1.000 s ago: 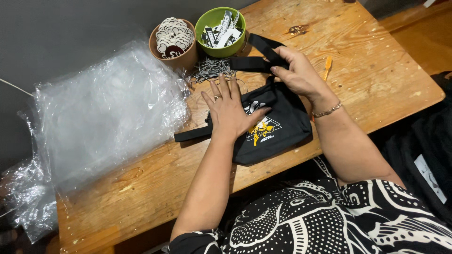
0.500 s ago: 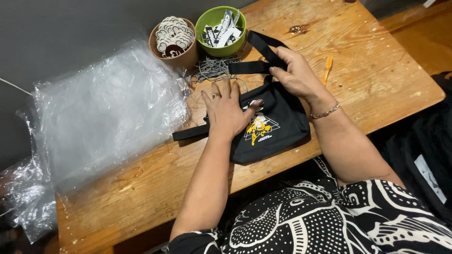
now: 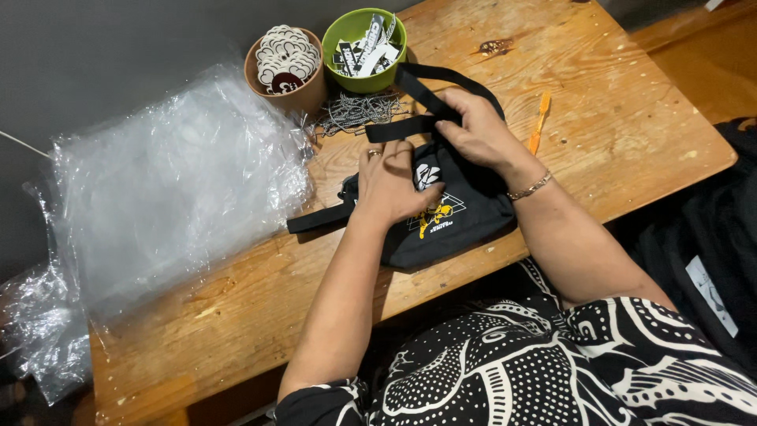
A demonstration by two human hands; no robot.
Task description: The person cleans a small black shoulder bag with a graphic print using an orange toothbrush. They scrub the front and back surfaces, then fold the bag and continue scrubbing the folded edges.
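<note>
Left hand (image 3: 392, 183) flat, fingers spread, pressing black bag (image 3: 457, 217) on table (image 3: 631, 118) (same spot as before). Right hand (image 3: 471, 126) now closed on strap (image 3: 410, 126), folded in over bag; earlier strap lay stretched toward green bowl (image 3: 364, 47).

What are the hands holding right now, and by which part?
The right hand grips the black waist bag by its strap. The left hand presses flat on the bag's body, not gripping.
</note>
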